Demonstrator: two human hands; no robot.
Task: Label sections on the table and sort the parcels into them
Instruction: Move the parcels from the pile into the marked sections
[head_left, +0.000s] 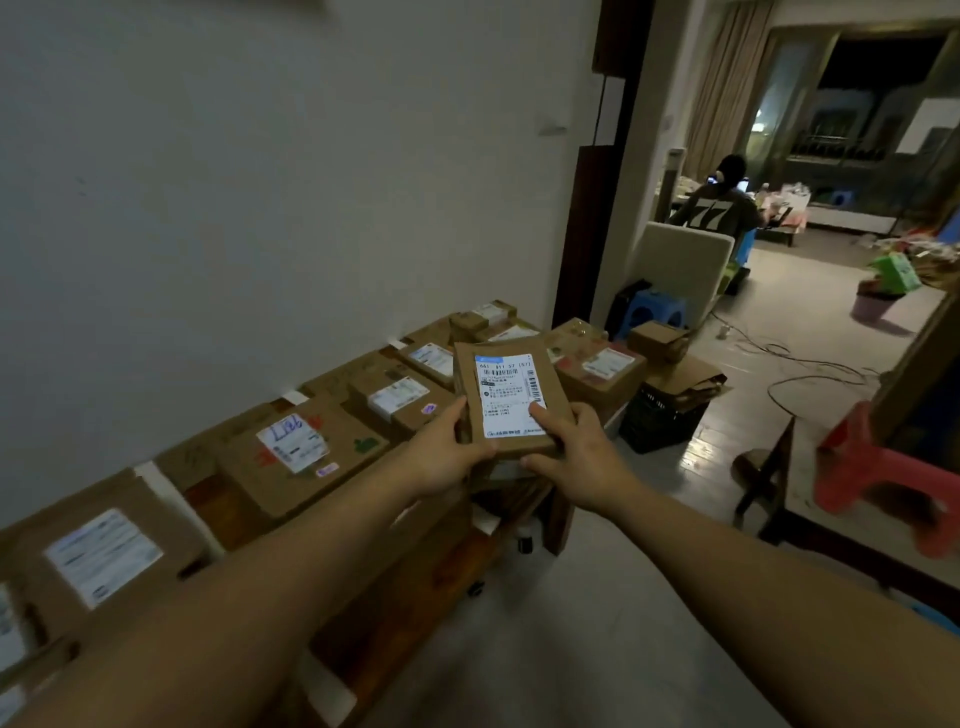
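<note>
both hands (447, 447) (576, 457) grip a parcel (506, 395) above the box-covered table (415, 561) (dim room).

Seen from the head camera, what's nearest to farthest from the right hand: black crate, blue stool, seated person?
1. Black crate, on the floor just beyond the right hand.
2. Blue stool, behind the crate by the doorway.
3. Seated person, far in the back room.

Parcel (511, 397) in both hands
</note>
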